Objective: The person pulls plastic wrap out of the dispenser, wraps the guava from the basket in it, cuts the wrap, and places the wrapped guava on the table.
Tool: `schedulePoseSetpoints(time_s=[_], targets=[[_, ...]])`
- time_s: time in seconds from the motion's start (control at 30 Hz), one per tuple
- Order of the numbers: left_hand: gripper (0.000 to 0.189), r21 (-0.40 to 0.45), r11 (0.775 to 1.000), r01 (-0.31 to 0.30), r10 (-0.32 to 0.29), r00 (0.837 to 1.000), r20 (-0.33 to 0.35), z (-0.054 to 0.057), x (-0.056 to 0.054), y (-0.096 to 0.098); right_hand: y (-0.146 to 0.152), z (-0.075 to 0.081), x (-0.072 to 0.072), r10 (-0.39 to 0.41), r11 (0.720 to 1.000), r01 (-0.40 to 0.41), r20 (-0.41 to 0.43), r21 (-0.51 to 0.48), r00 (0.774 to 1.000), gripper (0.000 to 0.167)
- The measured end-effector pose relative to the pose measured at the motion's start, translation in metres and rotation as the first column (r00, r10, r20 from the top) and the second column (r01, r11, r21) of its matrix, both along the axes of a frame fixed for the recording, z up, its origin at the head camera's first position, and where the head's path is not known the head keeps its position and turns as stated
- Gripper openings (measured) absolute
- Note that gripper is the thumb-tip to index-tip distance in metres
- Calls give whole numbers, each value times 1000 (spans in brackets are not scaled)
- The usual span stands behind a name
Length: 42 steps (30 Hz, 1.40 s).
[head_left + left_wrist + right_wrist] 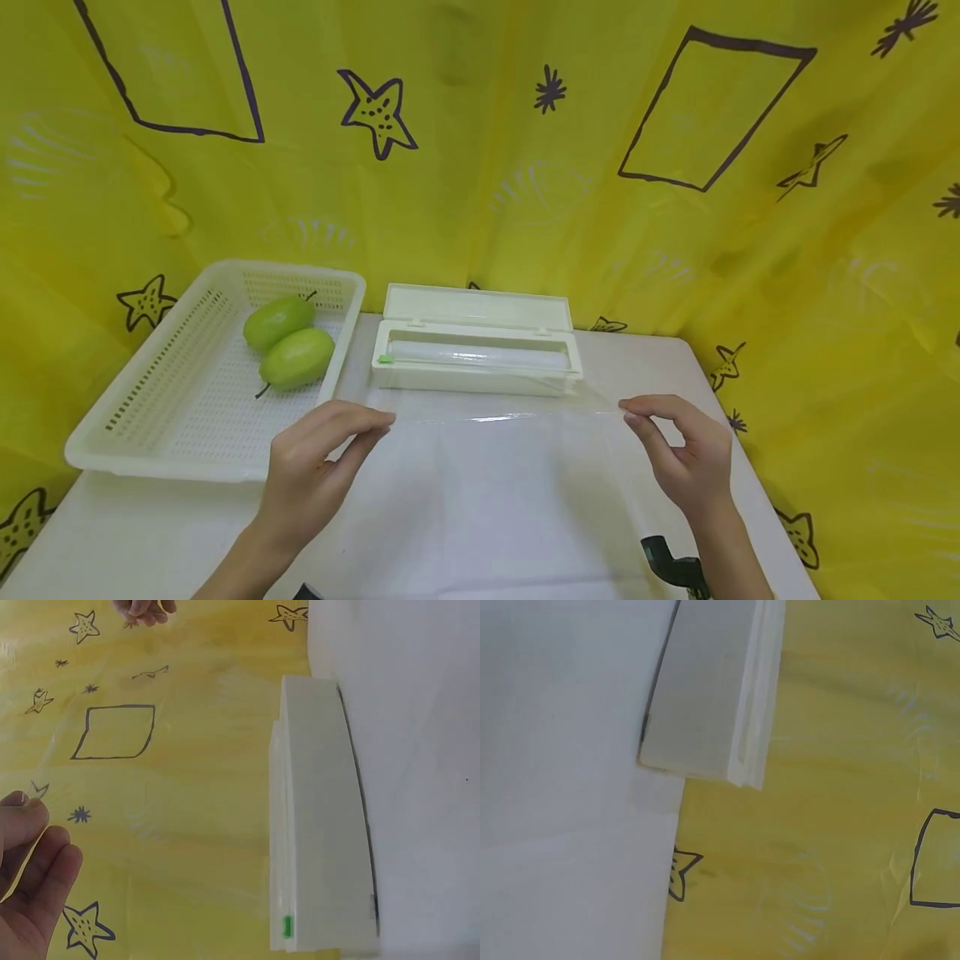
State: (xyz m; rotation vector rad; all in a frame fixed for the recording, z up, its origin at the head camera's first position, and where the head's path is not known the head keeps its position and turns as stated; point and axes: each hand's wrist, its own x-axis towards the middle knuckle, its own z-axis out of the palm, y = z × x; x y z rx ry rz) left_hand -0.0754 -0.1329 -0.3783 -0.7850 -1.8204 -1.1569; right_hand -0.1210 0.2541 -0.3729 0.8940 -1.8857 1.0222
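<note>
We can barely make out the clear film [504,416]: a bright line between the hands and a faint fold near the box's right end give it away, and we cannot tell where its remaining edges lie. The left hand [318,467] pinches it at one side between thumb and fingertips, the right hand [688,458] at the other, both above the desk [641,358], nearer us than the box [472,381], which stands with its lid [476,307] raised by the far edge. Its front wall hides the lower part of the white roll [480,356]. The left wrist view cuts off both hands. A white basket [168,467] sits along the desk's left edge, holding two touching green fruits [297,358]; the left hand covers its near right corner. We see a black mount [670,567] by the right wrist and a yellow curtain [465,233] behind the far edge.
</note>
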Motion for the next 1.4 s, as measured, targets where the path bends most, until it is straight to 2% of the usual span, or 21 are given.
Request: schedulePoseSetpoints(time_s=[0.13,0.33,0.47,0.6,0.8,0.93,1.2,1.4], targets=[[15,11,1000,3,-3,1000,-19,3,1,2,-3,4,1,18,1000,-18,-20,-21,1000,27],[18,12,1000,-3,3,999,-43,7,6,4,-5,7,4,38,998,-40,-33,-53,999,30],[17,3,1000,13,-13,999,-48,7,9,3,-1,3,9,57,996,-58,-23,-66,998,25],[12,-23,999,40,-41,998,-41,3,13,0,2,-7,17,73,996,-72,22,-54,997,17],[21,-105,994,33,-33,999,-4,-11,25,-6,6,-27,32,104,995,-103,99,-11,990,1],[18,-149,987,66,-66,998,9,-25,32,-11,6,-35,43,146,989,-149,137,12,980,8],[15,-204,963,176,-184,983,-23,-50,37,-18,9,-56,57,190,975,-208,194,74,962,13],[15,-246,950,190,-196,981,0,-66,40,-20,12,-72,63,154,971,-193,243,144,958,29]])
